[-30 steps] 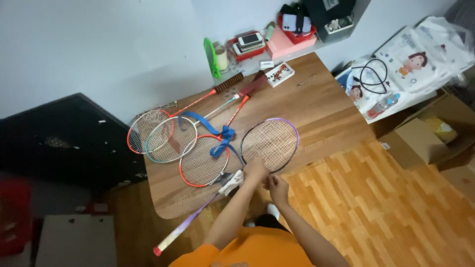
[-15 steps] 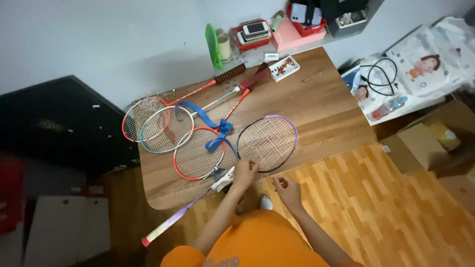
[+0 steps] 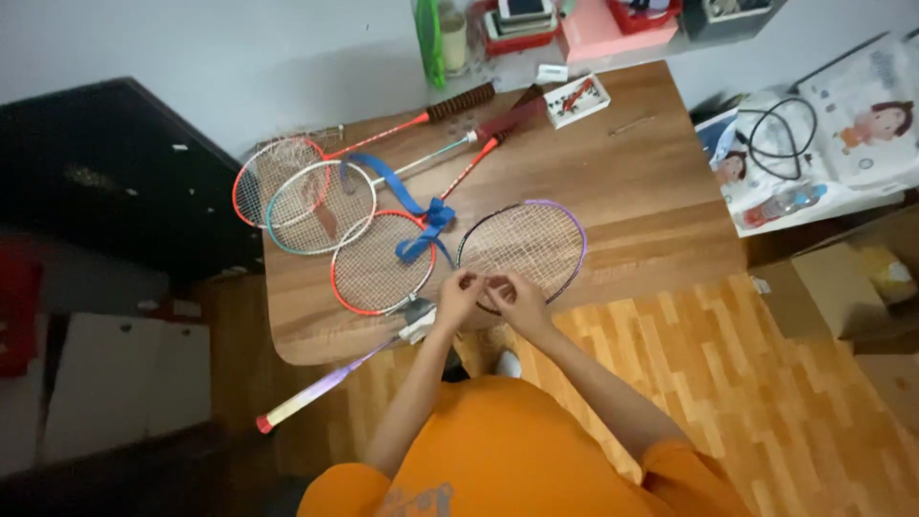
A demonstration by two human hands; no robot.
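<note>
A purple-rimmed badminton racket (image 3: 525, 242) lies on the wooden table (image 3: 622, 182), its pale handle (image 3: 316, 393) sticking out past the front edge. My left hand (image 3: 459, 295) and my right hand (image 3: 512, 297) meet at the near edge of its head, fingers pinched at the strings or frame; what exactly they pinch is too small to tell. Left of it lie three more rackets: one with a red rim (image 3: 381, 263), one teal-rimmed (image 3: 308, 206) and one orange-rimmed (image 3: 268, 177). A blue strap (image 3: 412, 215) crosses them.
At the table's back stand a white box (image 3: 574, 96), a green item (image 3: 428, 43), a pink box (image 3: 598, 29) and stacked things. A white bag with a black cable (image 3: 814, 144) and cardboard boxes (image 3: 852, 287) are at the right. Dark furniture (image 3: 105, 172) stands left.
My right hand has come back up from the table edge to join the left at the purple racket's head. The camera has shifted; the rackets have not moved.
</note>
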